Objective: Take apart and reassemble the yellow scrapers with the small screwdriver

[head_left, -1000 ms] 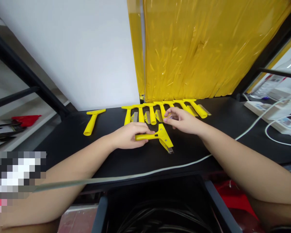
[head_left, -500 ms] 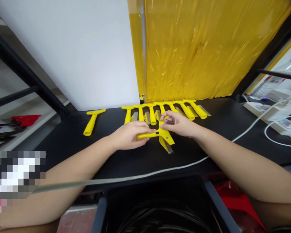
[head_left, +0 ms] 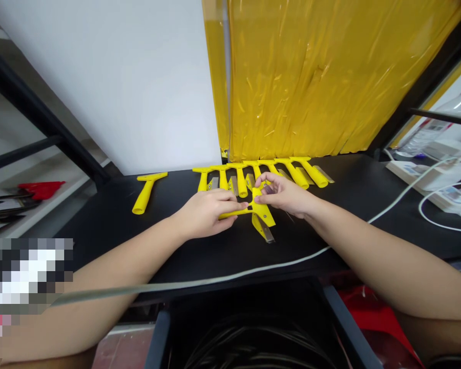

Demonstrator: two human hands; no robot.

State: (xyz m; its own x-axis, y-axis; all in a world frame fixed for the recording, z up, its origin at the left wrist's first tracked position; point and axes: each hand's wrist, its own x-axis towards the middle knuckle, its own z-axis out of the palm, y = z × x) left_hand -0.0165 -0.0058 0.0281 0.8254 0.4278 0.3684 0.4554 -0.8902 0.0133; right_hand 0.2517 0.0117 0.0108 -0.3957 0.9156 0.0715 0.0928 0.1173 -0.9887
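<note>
My left hand (head_left: 211, 211) is closed round the handle of a yellow scraper (head_left: 264, 214), which lies sideways over the black table. The fingers of my right hand (head_left: 282, 193) are curled in a pinch at the far end of the scraper's head. Something small and dark shows among those fingers, too unclear to name. Just under the held head is a yellow piece with a metal blade (head_left: 268, 234). Behind my hands, several yellow scrapers (head_left: 299, 177) stretch in a row, with metal blades between their handles. My hands hide part of that row.
A lone yellow scraper handle (head_left: 143, 197) lies to the left on the black table (head_left: 169, 251). A white cable (head_left: 253, 271) crosses the front edge. Power strips (head_left: 438, 187) and a plastic bottle (head_left: 434, 125) are at the right. A white panel (head_left: 138, 92) and yellow sheeting (head_left: 292, 82) rise behind.
My right hand has shifted slightly, its fingers curling differently at the scraper's head. The held scraper has turned a little; my left hand keeps its grip.
</note>
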